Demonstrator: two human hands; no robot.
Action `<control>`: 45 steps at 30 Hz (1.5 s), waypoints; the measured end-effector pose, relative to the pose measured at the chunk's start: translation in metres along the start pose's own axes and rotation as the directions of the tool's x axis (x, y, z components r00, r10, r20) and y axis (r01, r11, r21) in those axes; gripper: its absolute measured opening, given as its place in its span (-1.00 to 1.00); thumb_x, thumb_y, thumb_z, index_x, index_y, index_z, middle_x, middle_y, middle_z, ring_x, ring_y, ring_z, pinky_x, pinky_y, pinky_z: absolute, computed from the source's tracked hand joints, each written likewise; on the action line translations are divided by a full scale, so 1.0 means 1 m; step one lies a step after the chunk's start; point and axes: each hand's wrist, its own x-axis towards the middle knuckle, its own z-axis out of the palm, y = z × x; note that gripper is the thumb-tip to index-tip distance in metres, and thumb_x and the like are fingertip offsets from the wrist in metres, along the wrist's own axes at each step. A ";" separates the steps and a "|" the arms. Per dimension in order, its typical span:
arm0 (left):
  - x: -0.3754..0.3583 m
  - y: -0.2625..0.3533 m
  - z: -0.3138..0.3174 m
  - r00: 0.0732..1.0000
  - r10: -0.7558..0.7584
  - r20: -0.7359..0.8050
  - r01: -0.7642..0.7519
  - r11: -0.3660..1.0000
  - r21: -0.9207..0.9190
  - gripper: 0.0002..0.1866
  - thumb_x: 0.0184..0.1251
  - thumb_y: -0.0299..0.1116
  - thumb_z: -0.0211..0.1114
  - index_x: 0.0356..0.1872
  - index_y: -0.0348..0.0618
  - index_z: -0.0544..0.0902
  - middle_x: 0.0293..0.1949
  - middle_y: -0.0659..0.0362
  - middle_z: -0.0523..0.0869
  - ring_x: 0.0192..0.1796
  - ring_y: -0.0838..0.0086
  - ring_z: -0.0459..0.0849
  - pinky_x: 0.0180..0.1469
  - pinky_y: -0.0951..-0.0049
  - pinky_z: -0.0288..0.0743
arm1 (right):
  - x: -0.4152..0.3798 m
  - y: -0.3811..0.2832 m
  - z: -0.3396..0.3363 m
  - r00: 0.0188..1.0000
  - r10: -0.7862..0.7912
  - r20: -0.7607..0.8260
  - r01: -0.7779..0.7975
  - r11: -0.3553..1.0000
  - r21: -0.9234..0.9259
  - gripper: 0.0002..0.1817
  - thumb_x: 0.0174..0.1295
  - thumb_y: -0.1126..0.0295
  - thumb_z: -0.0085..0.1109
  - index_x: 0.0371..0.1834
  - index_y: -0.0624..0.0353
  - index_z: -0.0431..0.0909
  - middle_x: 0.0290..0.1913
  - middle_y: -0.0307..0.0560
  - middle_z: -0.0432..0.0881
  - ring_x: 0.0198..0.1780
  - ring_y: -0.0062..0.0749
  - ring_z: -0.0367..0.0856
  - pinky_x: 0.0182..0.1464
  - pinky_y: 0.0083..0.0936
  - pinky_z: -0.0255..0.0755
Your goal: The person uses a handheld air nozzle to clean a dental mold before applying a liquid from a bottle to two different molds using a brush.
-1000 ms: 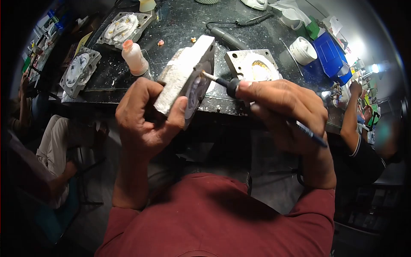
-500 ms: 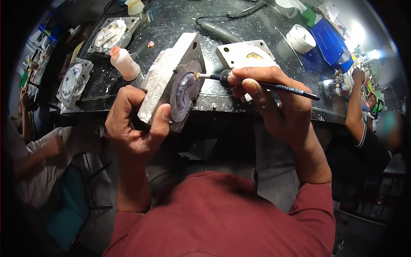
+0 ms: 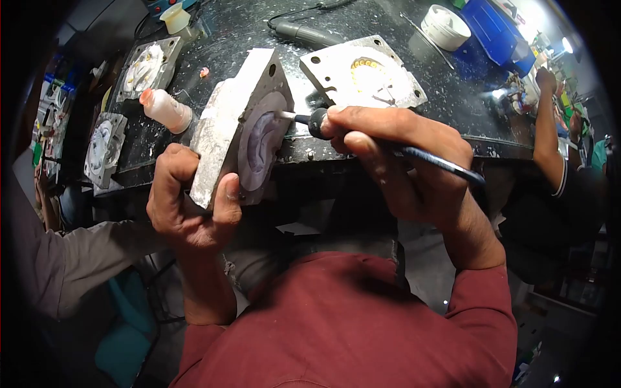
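Observation:
My left hand [image 3: 184, 200] grips the lower end of a dental flask half [image 3: 217, 132], tilted up on its side, thumb on the front face. Set in that face is a purple-grey mould [image 3: 262, 145] with a curved arch-shaped hollow. My right hand [image 3: 427, 155] pinches a dark-handled brush [image 3: 443, 167] between thumb and fingers. Its pale tip is at the upper right part of the hollow; whether it touches cannot be made out. A black rounded piece [image 3: 317, 123] sits at my right fingertips. Beyond them lies another flask half [image 3: 381, 81] with yellowish teeth in white plaster.
A white bottle with a pink top [image 3: 167, 111] leans at the left. Two plaster-filled flask halves [image 3: 145, 68] [image 3: 105, 149] lie farther left. A grey handpiece [image 3: 304, 33], a white tub [image 3: 446, 29] and a blue bin [image 3: 495, 35] are at the back. Other people sit on both sides.
The view has shifted, so the flask half, both hands and the bench items sit elsewhere in it. The brush tip stays near the hollow's upper right edge. Both hands keep their holds.

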 end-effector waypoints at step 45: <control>0.003 0.009 -0.009 0.994 -0.023 0.105 0.010 0.993 0.120 -0.68 0.14 -0.37 0.50 -0.27 -0.26 0.51 -0.34 0.16 0.51 -0.28 0.39 0.46 -0.13 0.43 0.42 | -0.018 -0.006 0.009 0.939 -0.339 -0.064 0.325 0.931 -0.167 -0.73 0.20 0.49 0.40 -0.07 0.36 0.65 -0.27 -0.04 0.72 -0.29 -0.30 0.76 -0.14 -0.28 0.78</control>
